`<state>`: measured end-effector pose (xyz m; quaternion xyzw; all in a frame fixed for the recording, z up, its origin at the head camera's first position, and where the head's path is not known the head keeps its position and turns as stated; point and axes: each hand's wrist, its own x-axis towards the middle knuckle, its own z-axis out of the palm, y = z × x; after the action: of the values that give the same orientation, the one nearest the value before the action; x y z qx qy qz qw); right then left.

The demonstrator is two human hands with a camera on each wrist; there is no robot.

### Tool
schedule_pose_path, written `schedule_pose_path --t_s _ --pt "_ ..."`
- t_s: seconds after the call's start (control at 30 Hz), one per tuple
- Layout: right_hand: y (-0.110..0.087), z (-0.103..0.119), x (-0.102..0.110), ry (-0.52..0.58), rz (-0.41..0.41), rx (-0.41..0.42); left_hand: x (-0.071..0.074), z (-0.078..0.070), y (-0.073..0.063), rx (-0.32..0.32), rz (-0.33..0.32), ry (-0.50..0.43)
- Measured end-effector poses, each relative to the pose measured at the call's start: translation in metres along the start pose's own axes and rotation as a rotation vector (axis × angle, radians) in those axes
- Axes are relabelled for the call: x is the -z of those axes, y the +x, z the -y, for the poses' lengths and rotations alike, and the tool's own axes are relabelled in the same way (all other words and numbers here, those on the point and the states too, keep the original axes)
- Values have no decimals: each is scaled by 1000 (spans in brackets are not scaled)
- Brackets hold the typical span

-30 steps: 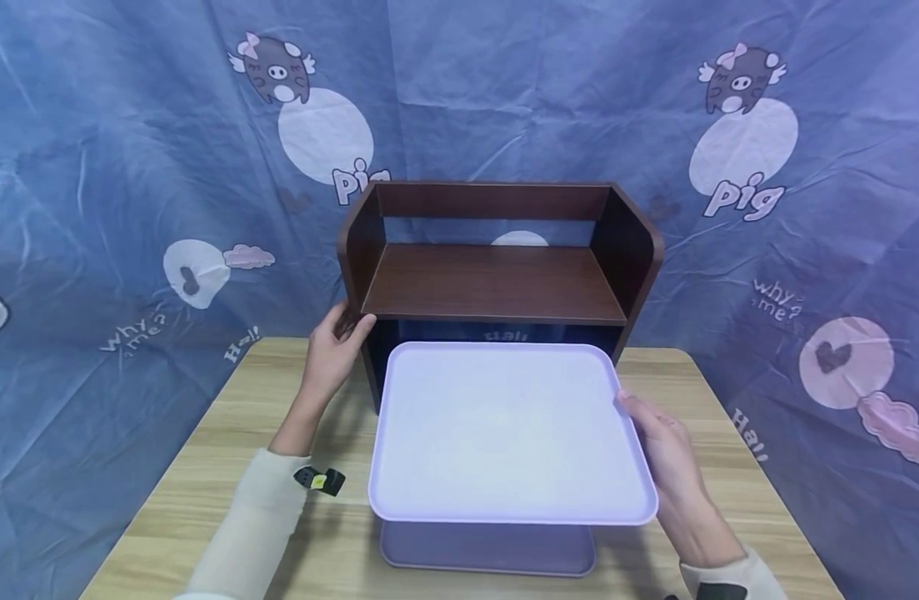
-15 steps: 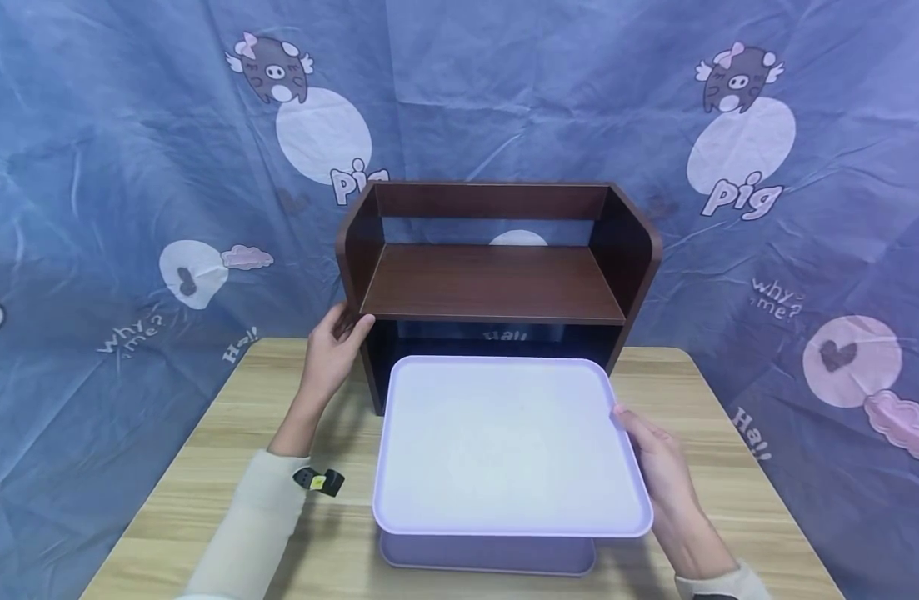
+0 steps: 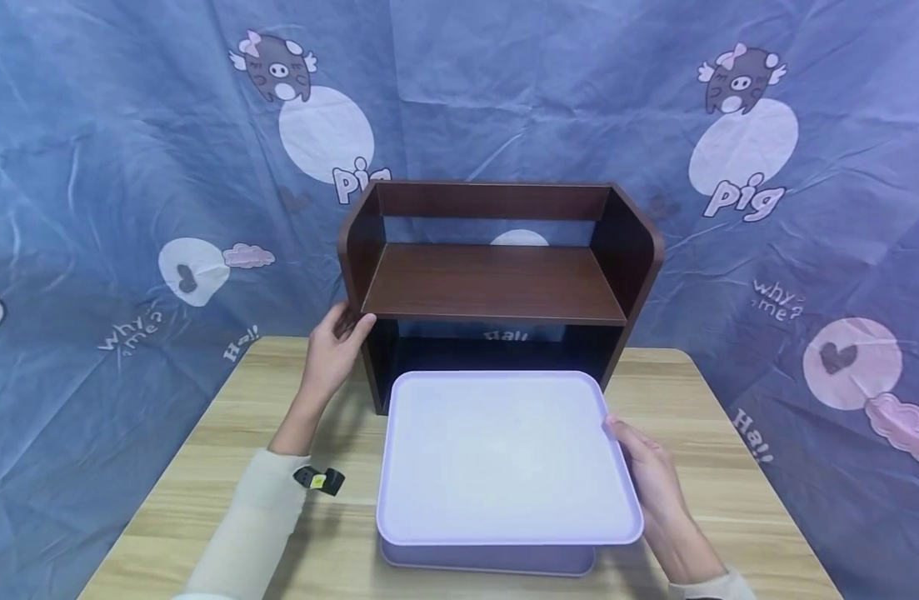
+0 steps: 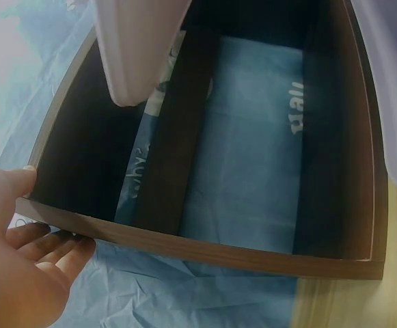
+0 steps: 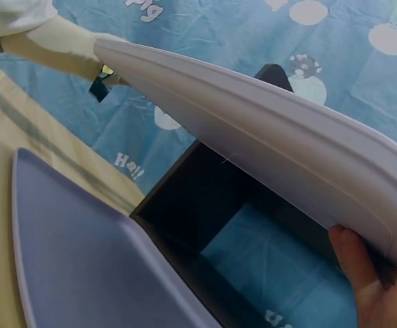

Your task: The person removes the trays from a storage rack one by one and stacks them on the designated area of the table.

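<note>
A dark brown two-tier wooden shelf [image 3: 496, 283] stands on the table. My left hand [image 3: 332, 354] grips its left side panel near the middle board; in the left wrist view the thumb and fingers [image 4: 74, 256] lie on opposite sides of the panel. My right hand [image 3: 654, 475] holds a light purple rectangular tray [image 3: 507, 458] by its right edge, raised in front of the shelf's lower opening. Below it, a second purple tray [image 3: 489, 561] lies on the table, mostly hidden from the head. The right wrist view shows the held tray's underside [image 5: 253, 137] above that lower tray [image 5: 82, 253].
The light wood table [image 3: 219, 467] extends on both sides of the shelf. Behind it hangs a blue cloth [image 3: 504, 92] printed with pigs and words. Through the shelf's open back the cloth shows. A small black device [image 3: 320, 480] is strapped at the left wrist.
My right hand has lowered the held tray and brought it a little left and nearer, uncovering more of the shelf's lower opening. The left hand keeps its hold on the shelf.
</note>
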<state>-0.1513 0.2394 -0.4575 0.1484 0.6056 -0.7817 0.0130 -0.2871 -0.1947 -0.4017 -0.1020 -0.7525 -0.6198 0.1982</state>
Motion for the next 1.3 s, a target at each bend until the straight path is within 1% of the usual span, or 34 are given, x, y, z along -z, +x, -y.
schedule_pose_path --t_s 0.2,0.4,0.67,0.97,1.3 --pt "2 -9 1 -26 -27 -8 0 -1 -1 5 10 6" --pt "4 -18 3 -41 -58 -41 0 0 0 -3 12 3" --pt "7 -33 9 -48 -59 -59 0 1 0 1 11 -3" --pt "9 -46 9 -25 -56 -69 -1 -1 -1 10 12 -12" --pt "7 -57 10 40 -51 -102 0 -3 -1 27 14 -5"
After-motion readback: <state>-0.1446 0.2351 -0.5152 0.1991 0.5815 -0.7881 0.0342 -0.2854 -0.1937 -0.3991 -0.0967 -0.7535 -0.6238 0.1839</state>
